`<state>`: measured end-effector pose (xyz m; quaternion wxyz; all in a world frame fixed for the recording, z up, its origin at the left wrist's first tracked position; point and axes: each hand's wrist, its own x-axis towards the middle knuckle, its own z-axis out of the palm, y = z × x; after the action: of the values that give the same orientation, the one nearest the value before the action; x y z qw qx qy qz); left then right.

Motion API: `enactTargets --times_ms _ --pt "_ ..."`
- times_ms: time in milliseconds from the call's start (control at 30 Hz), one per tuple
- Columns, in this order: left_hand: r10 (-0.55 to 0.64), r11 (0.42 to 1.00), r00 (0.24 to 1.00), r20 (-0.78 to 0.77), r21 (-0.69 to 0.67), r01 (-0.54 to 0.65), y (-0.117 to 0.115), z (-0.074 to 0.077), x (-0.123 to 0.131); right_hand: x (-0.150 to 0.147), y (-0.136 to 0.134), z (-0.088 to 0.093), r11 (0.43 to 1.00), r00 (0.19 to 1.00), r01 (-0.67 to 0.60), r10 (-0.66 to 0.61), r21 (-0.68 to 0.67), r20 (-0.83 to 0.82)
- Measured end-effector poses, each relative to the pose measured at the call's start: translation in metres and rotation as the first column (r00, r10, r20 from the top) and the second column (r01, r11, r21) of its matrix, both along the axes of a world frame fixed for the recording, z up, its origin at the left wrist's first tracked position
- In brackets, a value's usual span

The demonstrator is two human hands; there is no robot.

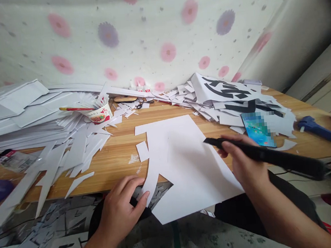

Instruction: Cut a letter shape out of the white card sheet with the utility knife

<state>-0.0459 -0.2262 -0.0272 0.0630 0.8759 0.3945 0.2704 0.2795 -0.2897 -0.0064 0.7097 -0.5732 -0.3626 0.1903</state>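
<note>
A large white foam board sheet (186, 168) lies over the table's front edge, partly cut along its left side, with a pointed notch at the lower left. My left hand (123, 203) pinches the curved lower-left strip of the sheet between thumb and fingers. In my right hand (243, 160) is a long black utility knife (274, 155), its dark blade pointing left above the sheet's right part; the blade looks raised off the surface. Faint lines show on the sheet. A small white offcut (142, 151) rests by its left edge.
Stacked white sheets (24, 112) and strips fill the left. A paper cup (100, 114), scissors (143, 103) and small bottles (142, 87) stand or lie behind. To the right are printed paper (225, 88) over scraps, a phone (257, 130) and a blue glue gun (320, 129).
</note>
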Motion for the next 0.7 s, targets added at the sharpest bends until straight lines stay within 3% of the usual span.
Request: enactTargets --times_ms 133,267,433,567,700 --pt "-0.100 0.994 0.988 -0.117 -0.050 0.095 0.009 0.001 0.002 0.027 -0.005 0.011 0.958 0.966 0.207 -0.167 0.201 -0.197" --pt "-0.204 0.974 0.941 -0.271 -0.157 0.166 0.017 0.003 0.010 0.044 -0.007 0.004 0.955 0.895 0.259 -0.182 0.144 -0.407" --pt "-0.262 0.958 0.867 -0.425 -0.222 0.181 0.025 0.009 0.022 0.040 0.001 -0.009 0.993 0.847 0.111 -0.082 0.025 -0.526" --pt "-0.269 0.953 0.847 -0.459 -0.257 0.163 0.029 0.016 0.033 0.027 0.004 -0.008 1.000 0.894 -0.008 0.010 0.006 -0.447" --pt "-0.268 0.954 0.839 -0.474 -0.254 0.161 0.029 0.025 0.042 0.021 0.005 -0.008 0.999 0.917 -0.033 0.021 -0.024 -0.397"
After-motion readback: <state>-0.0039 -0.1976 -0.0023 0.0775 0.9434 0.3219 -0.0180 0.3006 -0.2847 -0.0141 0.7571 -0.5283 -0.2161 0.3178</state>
